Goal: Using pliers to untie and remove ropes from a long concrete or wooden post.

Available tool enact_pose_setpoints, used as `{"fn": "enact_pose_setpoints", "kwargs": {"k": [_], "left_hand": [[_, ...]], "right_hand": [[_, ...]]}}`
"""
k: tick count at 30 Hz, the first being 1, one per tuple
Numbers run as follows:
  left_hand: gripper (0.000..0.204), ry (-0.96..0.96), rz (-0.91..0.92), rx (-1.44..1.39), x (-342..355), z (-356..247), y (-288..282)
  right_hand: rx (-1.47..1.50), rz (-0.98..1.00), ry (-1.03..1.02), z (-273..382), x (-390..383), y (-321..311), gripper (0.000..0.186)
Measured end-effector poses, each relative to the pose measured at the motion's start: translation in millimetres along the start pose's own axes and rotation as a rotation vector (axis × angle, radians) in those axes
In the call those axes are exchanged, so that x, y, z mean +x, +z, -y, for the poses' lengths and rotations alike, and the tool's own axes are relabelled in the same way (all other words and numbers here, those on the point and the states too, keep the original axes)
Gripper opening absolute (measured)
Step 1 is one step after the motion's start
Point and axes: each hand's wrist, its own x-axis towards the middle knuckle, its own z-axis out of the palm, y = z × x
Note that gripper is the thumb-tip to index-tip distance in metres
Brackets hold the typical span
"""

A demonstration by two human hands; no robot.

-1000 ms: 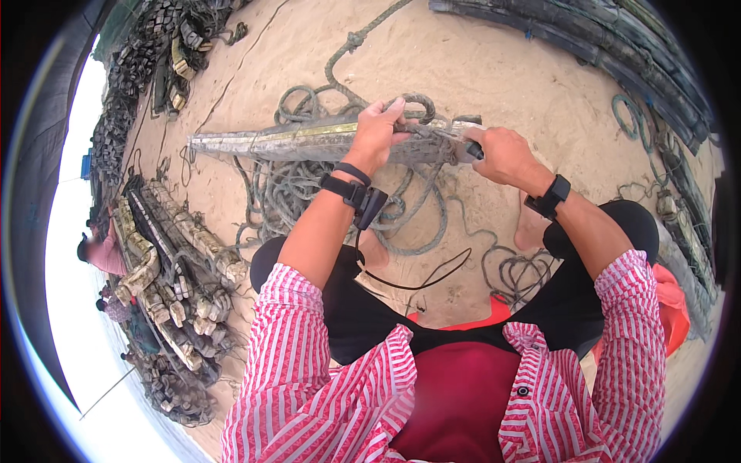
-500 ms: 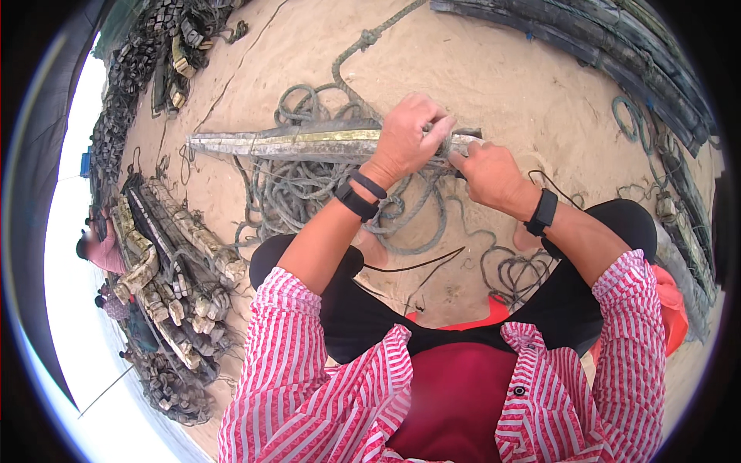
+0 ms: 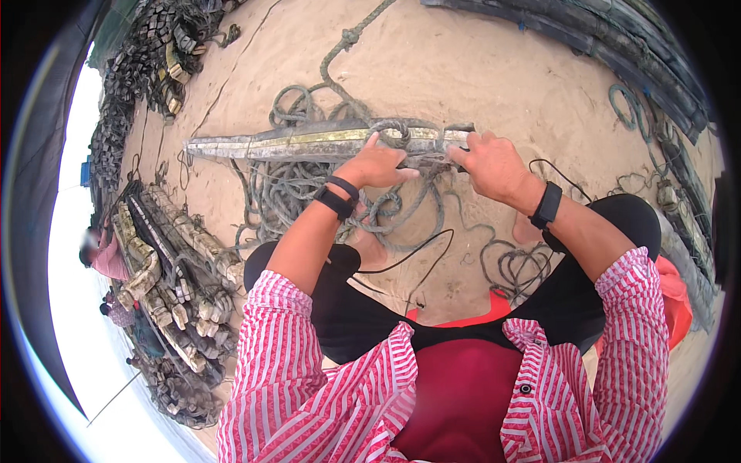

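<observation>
A long weathered bundle of grey and whitish strips (image 3: 285, 143) lies across the sand in front of me, with a loop of rope (image 3: 395, 133) round it near its right end. My left hand (image 3: 376, 165) is at the bundle's near side, just below that loop. Its index finger reaches up to the bundle and its thumb points right, fingers apart. My right hand (image 3: 498, 171) is closed at the bundle's right end; a bit of something dark shows at its fingertips, too small to name. Under and behind the bundle lies a tangled heap of grey-green rope (image 3: 285, 193).
A thick knotted rope (image 3: 332, 58) runs away over the sand. Stacked dark bundles (image 3: 571, 35) lie far right, more pale bundles (image 3: 166, 270) at left. Thin dark cord (image 3: 513, 266) lies coiled between my feet. Other people (image 3: 108, 258) are at the far left.
My left hand has let go of the rope on the bundle and moved down and left, its fingers spreading. The rope loop is now uncovered. The right hand has shifted slightly right.
</observation>
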Motion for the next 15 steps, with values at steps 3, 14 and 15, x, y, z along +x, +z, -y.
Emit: {"fn": "enact_pose_setpoints", "kwargs": {"k": [3, 14, 15], "left_hand": [[0.044, 0.034, -0.076, -0.142, -5, 5, 13], [0.033, -0.192, -0.453, -0.715, 9, -34, 45], [0.033, -0.199, -0.462, -0.773, 9, -35, 42]], "right_hand": [[0.099, 0.062, 0.059, -5, 5, 2, 0.041], [1.361, 0.289, 0.554, 2, 5, 26, 0.031], [1.439, 0.347, 0.614, 3, 5, 24, 0.031]]}}
